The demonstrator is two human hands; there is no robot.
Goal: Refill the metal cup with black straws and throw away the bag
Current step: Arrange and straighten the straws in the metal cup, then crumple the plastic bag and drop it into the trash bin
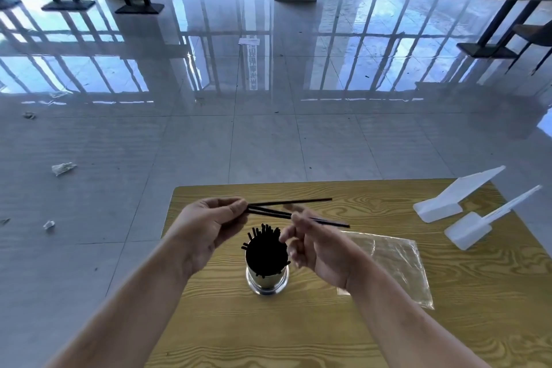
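Left hand (209, 224) pinching black straws (268, 211), right hand (316, 245) loosely spread, above metal cup (266, 276)

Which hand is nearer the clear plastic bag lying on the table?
Right. The right hand is above the bag's left edge; the left hand is farther left, beyond the metal cup.

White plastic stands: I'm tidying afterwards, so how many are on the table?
2, both at the table's far right: one white stand near the corner, the other white stand just nearer. None looks hidden.
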